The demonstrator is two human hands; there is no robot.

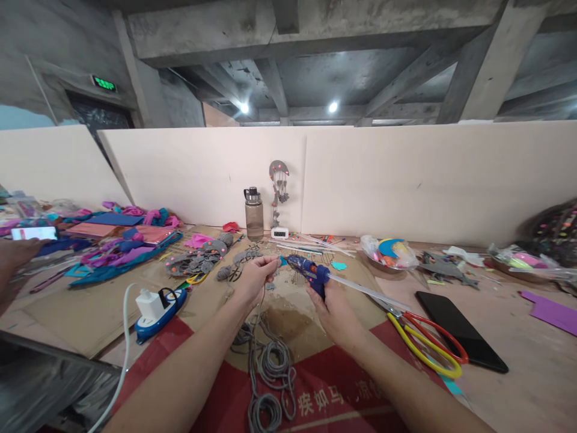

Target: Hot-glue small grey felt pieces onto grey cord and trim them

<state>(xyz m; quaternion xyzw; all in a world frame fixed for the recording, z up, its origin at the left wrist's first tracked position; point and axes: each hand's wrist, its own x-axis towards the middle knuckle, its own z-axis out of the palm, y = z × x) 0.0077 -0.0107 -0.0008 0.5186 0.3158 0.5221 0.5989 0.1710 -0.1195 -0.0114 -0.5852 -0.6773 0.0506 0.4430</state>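
Note:
My left hand [258,276] is closed in a pinch on a small blue piece [283,261], with grey cord [262,300] hanging below the fingers. Wrapped round the handle of a blue glue gun [318,275] is my right hand [331,307]. The gun's nozzle points left, close to the blue piece; whether they touch is too small to tell. A clear glue stick [360,289] sticks out of the gun's back. Coils of grey cord [274,361] lie on the cardboard beneath my hands.
Scissors [428,343] and a black phone [462,331] lie at the right. A power strip [161,316], grey felt pieces [198,258] and colourful felt [121,246] are at the left. A bottle [255,216] stands at the back. Another person's hand [15,255] holds a phone [33,233] far left.

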